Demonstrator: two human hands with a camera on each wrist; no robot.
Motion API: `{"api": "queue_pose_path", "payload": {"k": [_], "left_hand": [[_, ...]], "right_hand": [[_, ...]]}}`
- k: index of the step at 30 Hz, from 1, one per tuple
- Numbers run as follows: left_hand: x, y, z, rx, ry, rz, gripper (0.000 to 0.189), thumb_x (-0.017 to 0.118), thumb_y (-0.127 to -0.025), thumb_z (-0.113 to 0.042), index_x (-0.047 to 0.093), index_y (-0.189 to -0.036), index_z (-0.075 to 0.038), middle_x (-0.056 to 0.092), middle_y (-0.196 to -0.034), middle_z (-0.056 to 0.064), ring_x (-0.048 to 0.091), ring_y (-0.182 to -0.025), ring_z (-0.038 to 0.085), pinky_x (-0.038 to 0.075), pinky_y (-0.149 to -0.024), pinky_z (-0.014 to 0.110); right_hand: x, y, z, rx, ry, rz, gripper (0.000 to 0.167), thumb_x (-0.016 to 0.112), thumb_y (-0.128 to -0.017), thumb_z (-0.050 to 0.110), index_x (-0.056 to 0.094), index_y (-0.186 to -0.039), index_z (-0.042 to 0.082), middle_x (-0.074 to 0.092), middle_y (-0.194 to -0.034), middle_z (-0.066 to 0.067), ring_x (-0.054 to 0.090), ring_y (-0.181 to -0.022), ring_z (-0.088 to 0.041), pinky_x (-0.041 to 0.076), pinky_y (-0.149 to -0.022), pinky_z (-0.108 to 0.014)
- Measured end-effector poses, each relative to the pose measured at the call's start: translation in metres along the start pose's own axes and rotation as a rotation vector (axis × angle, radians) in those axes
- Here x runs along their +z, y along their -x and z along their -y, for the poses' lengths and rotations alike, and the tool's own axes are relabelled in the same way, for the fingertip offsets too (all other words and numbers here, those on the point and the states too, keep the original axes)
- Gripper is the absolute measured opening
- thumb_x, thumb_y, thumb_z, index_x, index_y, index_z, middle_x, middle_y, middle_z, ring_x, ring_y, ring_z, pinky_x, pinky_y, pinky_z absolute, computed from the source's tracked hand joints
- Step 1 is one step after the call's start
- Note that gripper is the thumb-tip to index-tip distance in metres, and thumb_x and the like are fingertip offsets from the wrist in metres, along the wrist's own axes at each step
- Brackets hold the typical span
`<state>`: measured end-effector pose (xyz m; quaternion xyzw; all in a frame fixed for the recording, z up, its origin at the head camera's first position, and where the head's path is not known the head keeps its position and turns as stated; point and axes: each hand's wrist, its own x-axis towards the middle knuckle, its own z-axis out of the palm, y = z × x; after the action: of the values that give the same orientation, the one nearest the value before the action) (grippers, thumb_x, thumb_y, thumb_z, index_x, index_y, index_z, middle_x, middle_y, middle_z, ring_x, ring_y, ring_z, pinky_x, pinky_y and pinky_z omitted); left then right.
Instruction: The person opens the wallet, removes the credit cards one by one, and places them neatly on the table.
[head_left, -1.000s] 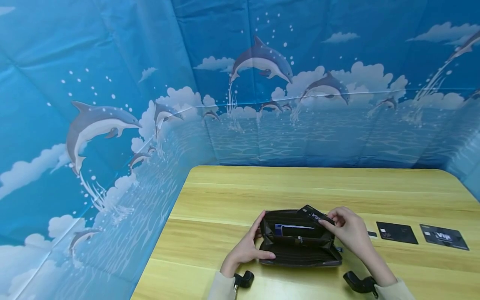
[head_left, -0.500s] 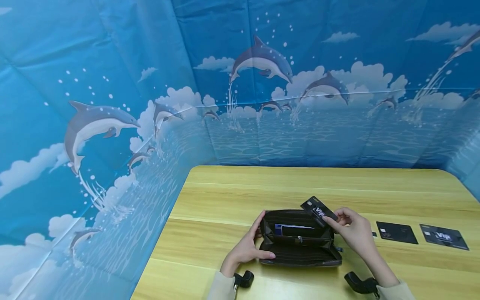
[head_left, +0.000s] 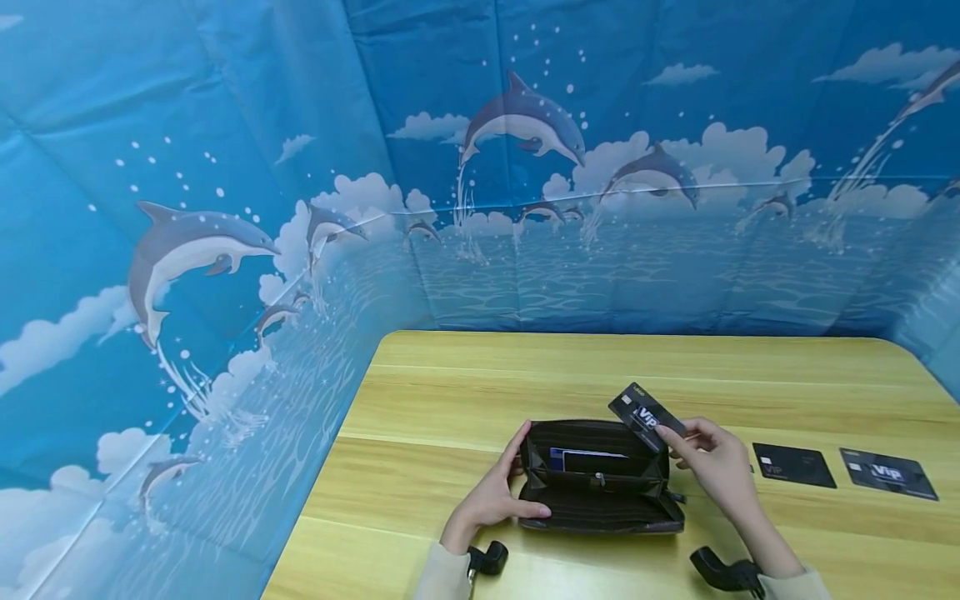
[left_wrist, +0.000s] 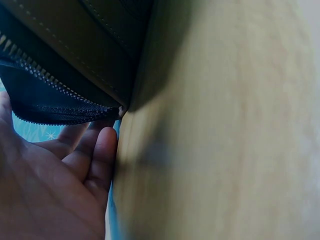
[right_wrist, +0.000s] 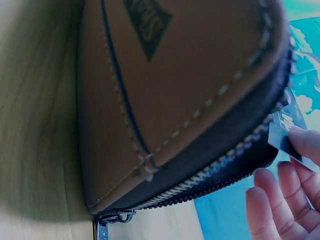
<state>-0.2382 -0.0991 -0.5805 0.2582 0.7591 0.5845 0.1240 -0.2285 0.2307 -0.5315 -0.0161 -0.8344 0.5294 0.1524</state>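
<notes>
An unzipped dark wallet (head_left: 600, 508) stands on the table with its mouth spread toward the head camera. At its left end, my left hand (head_left: 495, 493) grips it, thumb on the near edge and fingers at the far side. My right hand (head_left: 716, 462) pinches a black VIP card (head_left: 633, 410) by its lower right corner. That card is tilted above the wallet's far right corner. Blue and dark cards (head_left: 557, 458) poke up from the middle pocket. In the right wrist view, the wallet's outside (right_wrist: 175, 95) is brown with light stitching, and the pinched card (right_wrist: 280, 137) shows beyond the zip.
Right of my right hand, a black card (head_left: 793, 465) and a grey-black VIP card (head_left: 888, 473) lie flat on the wooden table (head_left: 480, 375). A sliver of another card shows behind that hand. A blue dolphin-print sheet (head_left: 525, 275) hangs around the table.
My right hand has drawn the VIP card up and to the right, away from the wallet's mouth, so more of its face shows. The left hand and wallet have stayed in place.
</notes>
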Motion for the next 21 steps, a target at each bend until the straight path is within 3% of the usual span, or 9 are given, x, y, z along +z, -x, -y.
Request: {"api": "queue_pose_path", "payload": {"k": [4, 8, 12, 16, 21], "left_hand": [[0.0, 0.001, 0.0, -0.001, 0.006, 0.0, 0.116, 0.085, -0.072, -0.022, 0.004, -0.154, -0.029, 0.019, -0.153, -0.005, 0.039, -0.127, 0.016, 0.026, -0.106, 0.039], [0.0, 0.001, 0.001, -0.007, 0.009, 0.001, 0.115, 0.085, -0.072, -0.022, 0.004, -0.153, -0.033, 0.02, -0.153, -0.005, 0.04, -0.126, 0.015, 0.025, -0.107, 0.04], [0.0, 0.001, 0.001, -0.004, 0.003, 0.0, 0.115, 0.085, -0.072, -0.023, 0.004, -0.153, -0.032, 0.02, -0.153, -0.005, 0.04, -0.127, 0.016, 0.025, -0.107, 0.04], [0.0, 0.001, 0.001, -0.005, -0.008, -0.005, 0.116, 0.085, -0.072, -0.023, 0.003, -0.154, -0.029, 0.02, -0.153, -0.005, 0.039, -0.127, 0.016, 0.025, -0.106, 0.04], [0.0, 0.001, 0.001, -0.005, -0.007, -0.006, 0.116, 0.085, -0.072, -0.021, 0.004, -0.154, -0.031, 0.022, -0.153, -0.006, 0.039, -0.128, 0.016, 0.024, -0.107, 0.04]], "right_hand": [[0.002, -0.007, -0.023, -0.006, -0.086, -0.034, 0.035, 0.068, -0.088, 0.037, 0.061, -0.095, 0.004, 0.066, -0.073, -0.01, 0.063, -0.059, -0.02, 0.053, -0.051, -0.038], [0.005, -0.015, -0.057, -0.017, -0.168, -0.075, 0.047, 0.065, -0.086, 0.049, 0.059, -0.102, 0.005, 0.066, -0.076, -0.008, 0.064, -0.056, -0.023, 0.053, -0.05, -0.035], [0.002, -0.021, -0.076, -0.019, -0.289, -0.102, 0.052, 0.063, -0.086, 0.051, 0.057, -0.11, 0.005, 0.068, -0.081, -0.01, 0.066, -0.058, -0.024, 0.053, -0.049, -0.034], [-0.005, -0.022, -0.076, -0.019, -0.349, -0.116, 0.046, 0.059, -0.091, 0.045, 0.054, -0.115, 0.007, 0.07, -0.078, -0.009, 0.066, -0.056, -0.021, 0.052, -0.048, -0.033], [-0.015, -0.014, -0.053, -0.027, -0.258, -0.119, 0.034, 0.051, -0.097, 0.04, 0.052, -0.116, 0.012, 0.07, -0.072, -0.005, 0.063, -0.05, -0.019, 0.052, -0.049, -0.029]]}}
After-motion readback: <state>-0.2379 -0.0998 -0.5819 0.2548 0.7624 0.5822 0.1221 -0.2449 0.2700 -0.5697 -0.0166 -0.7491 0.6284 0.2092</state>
